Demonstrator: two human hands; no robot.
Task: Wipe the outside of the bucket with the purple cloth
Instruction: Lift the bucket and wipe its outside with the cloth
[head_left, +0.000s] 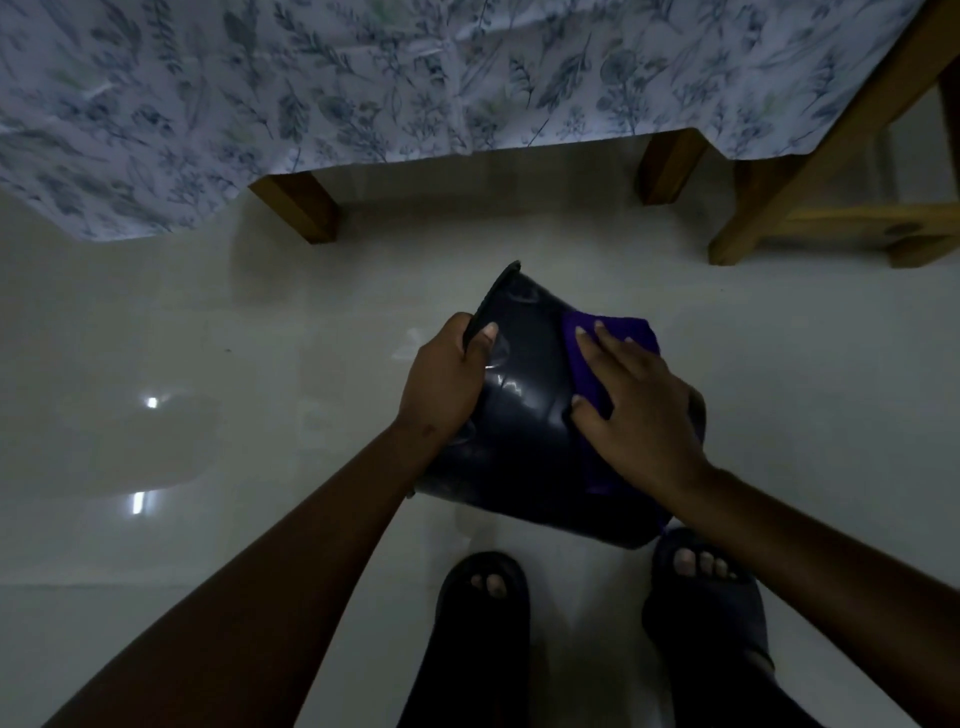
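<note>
Above, a table with a flowered tablecloth (363, 78) stands on the pale shiny floor (156, 338). Nearer, the dark bucket (524, 415) is tilted on its side above the floor, in front of two feet in dark slippers (483, 603). On its rim, the left hand (447, 379) is closed, thumb on the outer wall. Flat, with fingers spread, the right hand (639, 410) presses the purple cloth (613, 332) on the bucket's outside.

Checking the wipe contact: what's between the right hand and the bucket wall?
The purple cloth, pressed flat under the right hand against the dark bucket, in the head view.
</note>
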